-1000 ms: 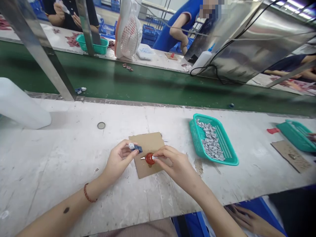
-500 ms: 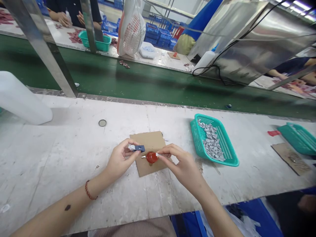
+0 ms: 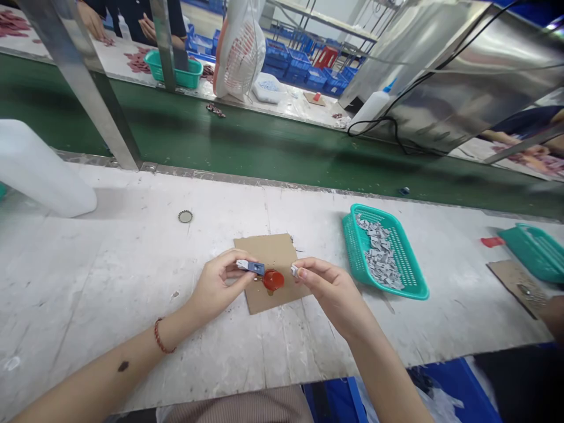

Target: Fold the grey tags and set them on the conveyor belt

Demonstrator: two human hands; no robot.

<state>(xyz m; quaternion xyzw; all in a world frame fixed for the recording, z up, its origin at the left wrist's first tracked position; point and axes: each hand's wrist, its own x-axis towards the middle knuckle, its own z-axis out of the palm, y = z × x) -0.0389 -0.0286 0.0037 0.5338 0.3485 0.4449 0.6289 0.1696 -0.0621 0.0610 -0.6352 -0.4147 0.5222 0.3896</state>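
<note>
Between the thumb and fingers of my left hand [image 3: 224, 277] is a small dark blue and light grey plastic part [image 3: 254, 268], held above the cardboard piece [image 3: 264, 302]. My right hand [image 3: 330, 288] pinches a small light grey piece [image 3: 294, 270] over the cardboard's right edge. On the cardboard, between my hands, sits a red cap-like cup [image 3: 274, 280] with a wet-looking stain beside it. A small metallic tip shows at the cup's left, partly behind the blue part.
To the right stands a green basket [image 3: 348, 247] of grey pieces. A bottle cap [image 3: 185, 217] and a white jug [image 3: 48, 176] are at left. Beyond the table edge runs a green conveyor belt [image 3: 273, 147]. At far right are another cardboard piece [image 3: 506, 276] and basket [image 3: 524, 258].
My right hand has drawn back to the right, away from the red cup, with the grey piece in its pinch. The blue part in my left hand has shifted slightly right.
</note>
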